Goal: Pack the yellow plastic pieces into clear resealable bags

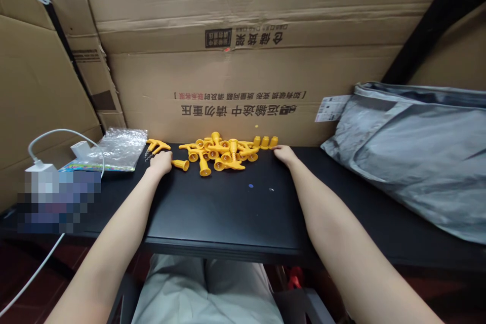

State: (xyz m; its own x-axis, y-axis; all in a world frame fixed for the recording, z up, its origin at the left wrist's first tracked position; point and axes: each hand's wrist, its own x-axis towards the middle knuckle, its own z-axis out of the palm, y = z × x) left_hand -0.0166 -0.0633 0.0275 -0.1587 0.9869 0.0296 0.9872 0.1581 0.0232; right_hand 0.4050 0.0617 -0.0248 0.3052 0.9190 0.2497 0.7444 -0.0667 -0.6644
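Observation:
My left hand (161,161), fingers curled, is closed at a yellow T-handled corkscrew (158,145); the fingertips are partly hidden. Metal spirals (148,155) show just left of the hand. A loose yellow bell-shaped cap (180,165) lies to the right of that hand. My right hand (284,154) pinches at the base of the end cap (274,142) in a short row of upright yellow caps (265,142). Between the hands lies a pile of yellow corkscrews (218,151), many with their bell caps on, pointing various ways.
Behind the black table (228,217) stands a large cardboard sheet (246,71). At left are a clear plastic bag (119,147) and a white charger with cable (41,174). A grey fabric bag (413,162) takes up the right side.

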